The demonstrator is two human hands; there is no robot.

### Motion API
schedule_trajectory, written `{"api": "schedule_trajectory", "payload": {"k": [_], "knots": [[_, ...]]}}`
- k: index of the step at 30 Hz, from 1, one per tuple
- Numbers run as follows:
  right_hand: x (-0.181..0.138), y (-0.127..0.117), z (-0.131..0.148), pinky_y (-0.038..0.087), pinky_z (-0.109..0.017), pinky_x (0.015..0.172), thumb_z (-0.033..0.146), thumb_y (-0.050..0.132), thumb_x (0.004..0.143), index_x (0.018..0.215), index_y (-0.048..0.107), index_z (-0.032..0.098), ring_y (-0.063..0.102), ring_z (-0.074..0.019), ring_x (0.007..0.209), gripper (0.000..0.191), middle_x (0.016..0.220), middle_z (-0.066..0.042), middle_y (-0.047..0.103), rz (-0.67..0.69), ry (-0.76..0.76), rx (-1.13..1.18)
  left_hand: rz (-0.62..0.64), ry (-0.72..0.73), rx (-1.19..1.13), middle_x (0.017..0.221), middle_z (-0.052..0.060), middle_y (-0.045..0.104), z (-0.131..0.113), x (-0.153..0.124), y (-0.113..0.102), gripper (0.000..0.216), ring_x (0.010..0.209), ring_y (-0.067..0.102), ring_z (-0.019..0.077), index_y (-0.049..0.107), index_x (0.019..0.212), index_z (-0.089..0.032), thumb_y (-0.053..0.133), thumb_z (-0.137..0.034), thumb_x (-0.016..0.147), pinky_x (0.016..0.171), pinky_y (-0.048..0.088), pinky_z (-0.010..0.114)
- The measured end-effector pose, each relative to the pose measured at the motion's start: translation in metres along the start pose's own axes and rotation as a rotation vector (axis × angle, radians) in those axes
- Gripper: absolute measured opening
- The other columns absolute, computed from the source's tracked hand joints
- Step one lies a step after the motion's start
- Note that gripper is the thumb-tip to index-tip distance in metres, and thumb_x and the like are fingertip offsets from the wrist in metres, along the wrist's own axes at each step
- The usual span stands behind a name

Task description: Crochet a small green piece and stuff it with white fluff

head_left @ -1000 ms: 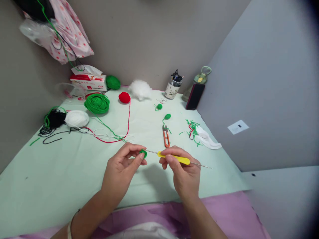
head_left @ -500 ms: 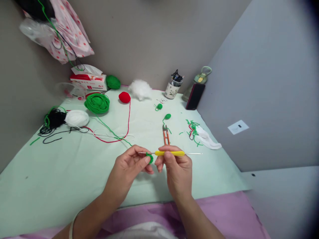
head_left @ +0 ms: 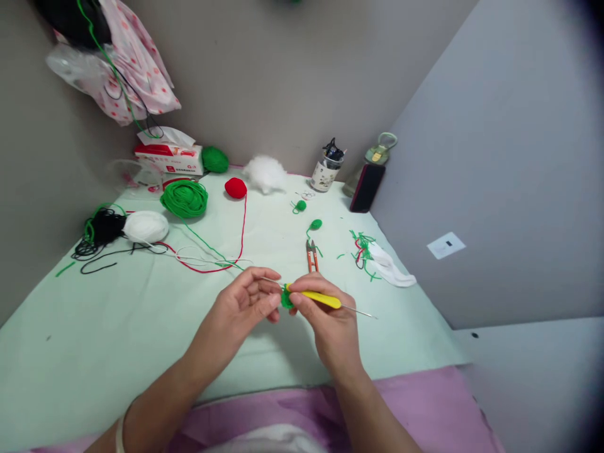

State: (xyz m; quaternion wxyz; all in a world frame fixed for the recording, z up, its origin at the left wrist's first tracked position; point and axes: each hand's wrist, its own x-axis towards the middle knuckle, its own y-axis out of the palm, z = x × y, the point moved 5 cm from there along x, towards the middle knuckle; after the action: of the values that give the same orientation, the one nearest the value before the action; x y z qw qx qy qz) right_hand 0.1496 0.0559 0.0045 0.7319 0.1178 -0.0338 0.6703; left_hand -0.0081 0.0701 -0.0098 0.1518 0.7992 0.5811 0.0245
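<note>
My left hand pinches a small green crochet piece between thumb and fingers, above the pale green table cover. My right hand grips a crochet hook with a yellow handle; its metal shaft passes through the green piece and its other end sticks out to the right. A green yarn strand runs from the piece back to a green skein. Both hands touch at the piece.
Orange snips lie just beyond my hands. Red yarn ball, white stuffing, white ball, black yarn, tissue box, jar, dark phone, yarn scraps and white cloth lie around. Walls close in behind and right.
My right hand pushed the hook leftward into the green piece and tilted it, its tip now higher than its tail. The hands moved closer together; the view shifted slightly.
</note>
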Motion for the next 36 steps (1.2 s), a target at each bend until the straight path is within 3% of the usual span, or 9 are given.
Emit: {"api": "schedule_trajectory", "payload": {"k": [6,12,15,20,24,26,30,33,36], "knots": [[-0.001,0.001,-0.001,0.053,-0.020,0.056,0.025,0.083,0.082,0.085,0.082,0.028,0.065,-0.0089,0.064,0.004,0.080,0.001,0.070,0.039,0.088,0.236,-0.344,0.329,0.121,0.095,-0.001,0.063,-0.029,0.005,-0.022,0.017,0.097,0.059,0.0159,0.067,0.103,-0.026,0.066,-0.041,0.097,0.086,0.045,0.025],[0.008,-0.011,0.015,0.049,-0.019,0.049,0.026,0.086,0.076,0.079,0.081,0.025,0.060,-0.0072,0.056,0.006,0.075,0.001,0.068,-0.101,0.016,0.339,0.163,0.069,-0.188,0.062,-0.005,0.042,-0.032,0.018,0.015,0.049,0.052,0.037,0.0112,0.064,0.075,-0.021,0.059,-0.066,0.092,0.049,0.049,0.023],[0.011,-0.020,0.016,0.048,-0.018,0.049,0.024,0.085,0.076,0.079,0.081,0.024,0.060,-0.0078,0.059,0.005,0.075,0.000,0.068,-0.166,-0.006,0.342,0.056,-0.004,-0.570,0.089,0.003,0.065,-0.048,0.014,0.004,0.043,0.054,0.044,0.0083,0.072,0.089,-0.021,0.060,-0.063,0.093,0.038,0.044,0.017],[0.003,-0.018,0.016,0.050,-0.020,0.052,0.019,0.081,0.081,0.082,0.081,0.026,0.061,-0.0083,0.061,0.007,0.079,0.001,0.069,-0.182,-0.107,0.240,-0.214,0.404,-0.545,0.117,0.000,0.074,-0.079,0.001,-0.017,0.052,0.119,0.064,0.0226,0.076,0.080,-0.032,0.041,-0.064,0.101,0.099,0.058,0.041],[-0.005,-0.012,0.020,0.051,-0.021,0.055,0.015,0.076,0.088,0.091,0.080,0.030,0.063,-0.0097,0.067,0.015,0.083,0.001,0.068,-0.178,-0.230,0.126,-0.186,0.723,0.339,0.128,0.002,0.073,-0.070,-0.007,0.005,0.054,0.151,0.035,0.0304,0.078,0.068,-0.029,0.047,-0.057,0.102,0.130,-0.003,0.052],[-0.008,-0.009,0.023,0.052,-0.022,0.057,0.014,0.074,0.089,0.094,0.080,0.030,0.063,-0.0110,0.072,0.018,0.084,0.000,0.068,-0.173,-0.289,0.040,-0.111,0.608,0.539,0.136,0.004,0.069,-0.049,-0.003,0.016,0.027,0.151,0.034,0.0343,0.083,0.090,-0.030,0.065,-0.048,0.095,0.127,-0.008,0.055],[-0.014,-0.005,0.028,0.052,-0.024,0.065,0.010,0.072,0.090,0.103,0.079,0.032,0.064,-0.0129,0.081,0.026,0.088,0.000,0.071,-0.182,-0.384,-0.213,-0.033,0.171,0.042,0.102,0.002,0.068,-0.015,0.000,0.026,0.039,0.101,0.064,0.0217,0.074,0.124,-0.034,0.078,-0.040,0.087,0.095,0.051,0.037],[-0.016,-0.001,0.028,0.053,-0.026,0.070,0.009,0.069,0.092,0.112,0.077,0.033,0.065,-0.0135,0.085,0.032,0.093,0.000,0.073,-0.155,-0.414,-0.321,-0.028,0.008,-0.255,0.083,-0.003,0.056,-0.009,-0.001,0.033,0.042,0.065,0.054,0.0094,0.073,0.123,-0.028,0.083,-0.033,0.083,0.060,0.048,0.022],[-0.015,0.001,0.025,0.054,-0.027,0.073,0.011,0.067,0.094,0.112,0.077,0.033,0.066,-0.0145,0.087,0.031,0.095,0.000,0.074,-0.135,-0.433,-0.332,-0.031,-0.045,-0.349,0.084,-0.003,0.059,-0.009,-0.002,0.035,0.043,0.059,0.053,0.0063,0.071,0.124,-0.023,0.082,-0.027,0.083,0.053,0.045,0.019]]}}
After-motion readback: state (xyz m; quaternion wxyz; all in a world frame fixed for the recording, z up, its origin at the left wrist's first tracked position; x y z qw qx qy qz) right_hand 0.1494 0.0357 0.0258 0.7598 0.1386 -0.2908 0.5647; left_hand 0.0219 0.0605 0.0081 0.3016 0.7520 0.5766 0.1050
